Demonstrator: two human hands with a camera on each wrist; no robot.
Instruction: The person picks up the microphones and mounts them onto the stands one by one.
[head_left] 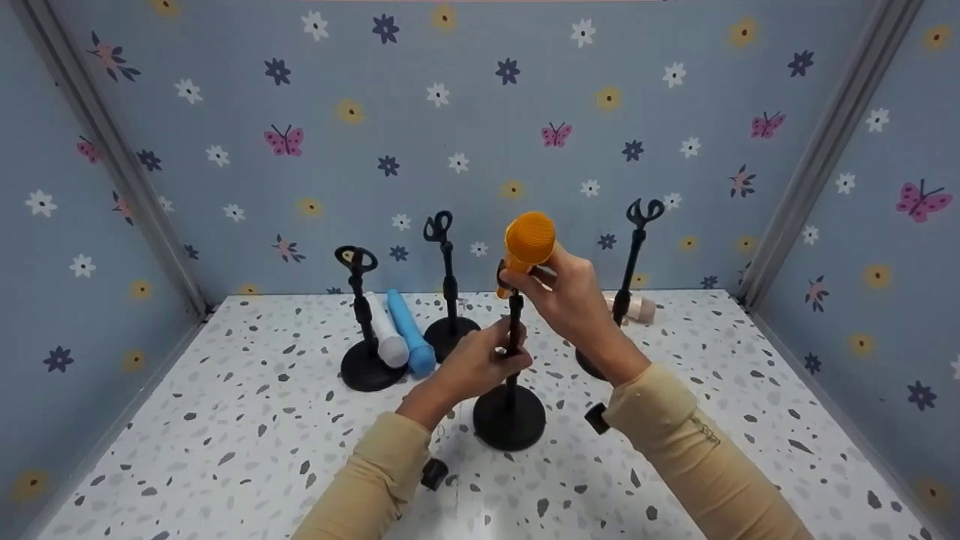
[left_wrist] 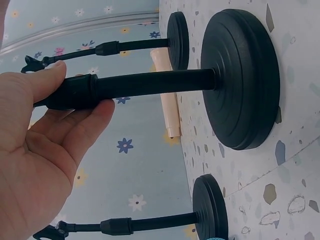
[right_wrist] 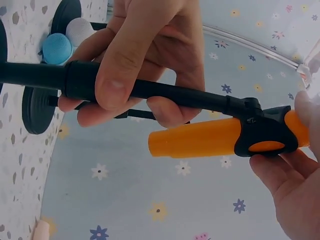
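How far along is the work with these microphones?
Done: the orange microphone sits through the clip of the front stand.
In hand: the left hand grips its pole; the right hand holds the microphone.
Remaining, seemingly: white microphone, blue microphone and pale microphone lie unmounted; left stand, back stand, right stand hold none.

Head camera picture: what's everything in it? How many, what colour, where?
Black round-based clip stands: 4, black, one front, three behind
Orange round-headed microphone: 1, orange, in front stand's clip
White microphone: 1, white, beside left stand
Blue microphone: 1, blue, beside white microphone
Pale peach cylinder: 1, peach, behind right stand
Speckled tabletop: 1, white, underneath
Flowered walls: 3, blue, back and sides
Corner strips: 2, grey, wall corners
Small black pieces: 2, black, beside beige sleeves
Beige sleeves: 2, beige, bottom
Left hand: 1, bare, gripping front stand
Right hand: 1, bare, holding orange microphone
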